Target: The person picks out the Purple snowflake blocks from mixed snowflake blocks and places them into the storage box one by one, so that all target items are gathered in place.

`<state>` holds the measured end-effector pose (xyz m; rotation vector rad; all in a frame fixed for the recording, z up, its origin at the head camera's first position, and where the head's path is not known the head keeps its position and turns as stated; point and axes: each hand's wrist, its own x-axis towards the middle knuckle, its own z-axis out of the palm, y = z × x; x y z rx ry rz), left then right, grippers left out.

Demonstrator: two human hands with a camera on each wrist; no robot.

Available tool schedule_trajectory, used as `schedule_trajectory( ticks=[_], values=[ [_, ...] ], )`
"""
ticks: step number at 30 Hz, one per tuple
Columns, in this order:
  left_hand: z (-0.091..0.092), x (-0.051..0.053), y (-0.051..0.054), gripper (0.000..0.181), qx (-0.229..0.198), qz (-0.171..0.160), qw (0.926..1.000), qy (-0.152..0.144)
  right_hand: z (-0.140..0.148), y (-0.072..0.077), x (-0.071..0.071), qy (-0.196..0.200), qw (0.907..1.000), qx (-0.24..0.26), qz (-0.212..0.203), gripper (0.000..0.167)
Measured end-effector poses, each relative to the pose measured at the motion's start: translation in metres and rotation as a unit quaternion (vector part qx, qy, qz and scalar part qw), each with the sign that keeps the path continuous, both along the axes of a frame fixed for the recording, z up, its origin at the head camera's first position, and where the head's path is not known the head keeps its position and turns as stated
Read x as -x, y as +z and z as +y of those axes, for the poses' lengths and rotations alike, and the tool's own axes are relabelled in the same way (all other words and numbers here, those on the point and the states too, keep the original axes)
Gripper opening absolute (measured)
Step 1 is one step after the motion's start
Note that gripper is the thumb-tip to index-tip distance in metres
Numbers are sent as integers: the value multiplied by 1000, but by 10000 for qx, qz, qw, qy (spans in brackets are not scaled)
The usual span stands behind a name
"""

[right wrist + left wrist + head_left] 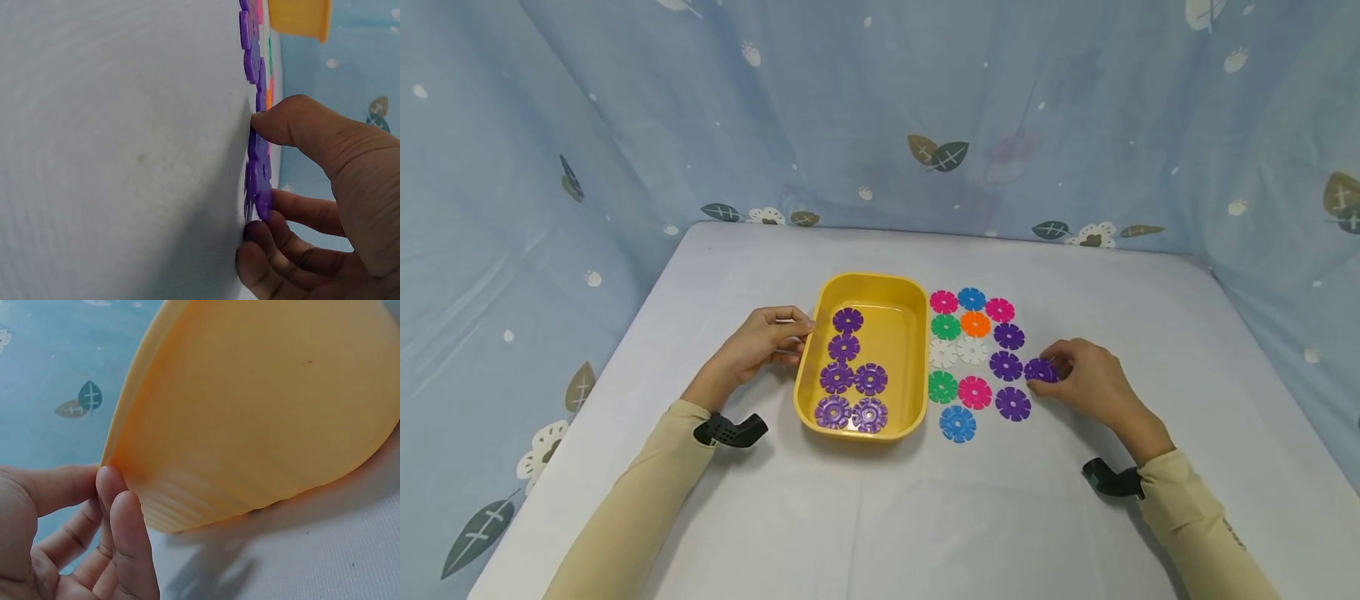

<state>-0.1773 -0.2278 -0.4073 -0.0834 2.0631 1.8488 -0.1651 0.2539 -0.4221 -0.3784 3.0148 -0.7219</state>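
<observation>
A yellow plastic tray point(904, 350) stands mid-table with several purple snowflake discs point(837, 377) lying inside, mostly along its left side. My left hand point(756, 343) pinches the tray's left rim between thumb and fingers; the left wrist view shows the tray's outer wall point(250, 412) beside the fingertips. On the right, my right hand point(1093, 379) holds a purple snowflake disc point(1040, 370) by its edge, thumb on the near side and fingers on the far side. In the right wrist view this disc point(257, 175) is low at the tabletop. More purple discs point(1012, 404) lie just left of that hand.
Right of the tray, flat on the white table point(970, 517), lie pink point(974, 392), blue point(957, 424), green point(942, 387), white point(972, 351) and orange point(975, 324) discs. A blue patterned cloth point(850, 108) hangs behind the table.
</observation>
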Motion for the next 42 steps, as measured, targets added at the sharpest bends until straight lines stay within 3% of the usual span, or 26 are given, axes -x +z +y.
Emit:
schedule_trajectory(
  ticks=[7,17,27,42],
  values=[
    [-1,1,0,24,7,88,9999,-73,-3,4,0,190,9997,0,-160,49],
    [-1,1,-1,22,89,130,9999,-64,-8,15,-5,464,9953,-682,-505,55],
    [-1,0,-2,20,114,163,9998,-37,-5,15,-8,551,9946,-840,-264,52],
    [1,-1,-2,21,43,128,9999,10,2,20,-13,381,9976,-504,277,47]
  ],
)
